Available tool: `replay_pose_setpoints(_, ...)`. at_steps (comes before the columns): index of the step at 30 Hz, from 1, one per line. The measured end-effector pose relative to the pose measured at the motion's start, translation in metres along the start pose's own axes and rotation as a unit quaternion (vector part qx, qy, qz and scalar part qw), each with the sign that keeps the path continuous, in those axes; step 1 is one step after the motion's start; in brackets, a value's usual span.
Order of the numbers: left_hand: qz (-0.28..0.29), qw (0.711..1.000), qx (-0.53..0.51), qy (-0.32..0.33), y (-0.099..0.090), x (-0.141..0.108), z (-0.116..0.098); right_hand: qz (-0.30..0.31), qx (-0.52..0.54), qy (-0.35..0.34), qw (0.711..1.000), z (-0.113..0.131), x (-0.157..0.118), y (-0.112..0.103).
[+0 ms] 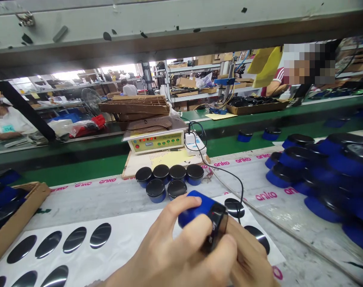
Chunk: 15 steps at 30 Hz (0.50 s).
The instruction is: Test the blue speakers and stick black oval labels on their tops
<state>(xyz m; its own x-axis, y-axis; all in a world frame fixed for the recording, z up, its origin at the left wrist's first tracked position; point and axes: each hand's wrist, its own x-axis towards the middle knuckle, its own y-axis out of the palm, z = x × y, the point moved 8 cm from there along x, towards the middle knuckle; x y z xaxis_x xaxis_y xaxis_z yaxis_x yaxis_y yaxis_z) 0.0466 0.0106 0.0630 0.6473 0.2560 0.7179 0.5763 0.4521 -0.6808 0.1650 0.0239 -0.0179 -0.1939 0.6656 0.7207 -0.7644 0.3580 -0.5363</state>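
- The left hand (175,243) is clamped on a blue-and-black unit (209,205), its index finger laid along the blue shell and the others bent over the dark part; such a wrap probably keeps the rounded body from slipping.
- The right hand (250,247) sits just behind the unit's dark end. Its fingertips are hidden, so I cannot tell whether they are clamped on it or merely supporting it.
- The unit is held tilted above the right part of a white backing sheet (127,235), its dark side with small white lettering turned partly up, perhaps to keep that side in sight.
- Glossy black discs (100,235) lie on the sheet in spaced rows, an arrangement that likely lets each be reached singly.
- Just beyond the hands, six blue round units with black tops (155,189) stand close together, tops upward, apparently to save room and protect the shiny faces.
- More blue-and-black units (301,155) are heaped on the right of the plastic-covered table (88,199); a cardboard box (22,215) at the left edge seems to contain others.
- Behind the six, a control box (157,145) with lit red indicators faces the person, presumably for easy reading; a black cable (226,173) loops down toward the sheet.
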Motion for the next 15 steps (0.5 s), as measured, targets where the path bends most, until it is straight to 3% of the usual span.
replay_pose_setpoints(2, 0.028, 0.997, -0.017, -0.063, 0.007, -0.005, 0.012, 0.037, 0.024, -0.017, 0.999, 0.006, 0.007, 0.002)
replay_pose_setpoints(6, 0.189, 0.978, 0.006, -0.086, 0.035, -0.022, 0.020, 0.124, -0.003, -0.046, 0.991, 0.016, 0.003, 0.008)
replay_pose_setpoints(8, 0.197, 0.975, -0.003, -0.105, 0.037, -0.025, 0.029, 0.118, -0.052, -0.057, 0.990, 0.015, -0.004, -0.003)
replay_pose_setpoints(10, 0.152, 0.978, 0.003, -0.143, 0.033, -0.023, 0.045, 0.074, -0.100, -0.045, 0.991, 0.004, -0.010, -0.026)
replay_pose_setpoints(11, 0.128, 0.978, 0.003, -0.164, 0.033, -0.021, 0.053, 0.046, -0.105, -0.006, 0.993, -0.009, -0.011, -0.040)
replay_pose_setpoints(13, 0.115, 0.976, -0.022, -0.183, 0.045, -0.018, 0.065, -0.027, -0.059, 0.145, 0.987, -0.048, -0.009, -0.066)
replay_pose_setpoints(15, 0.157, 0.971, -0.067, -0.167, 0.074, -0.016, 0.067, -0.079, 0.019, 0.313, 0.946, -0.094, -0.004, -0.076)
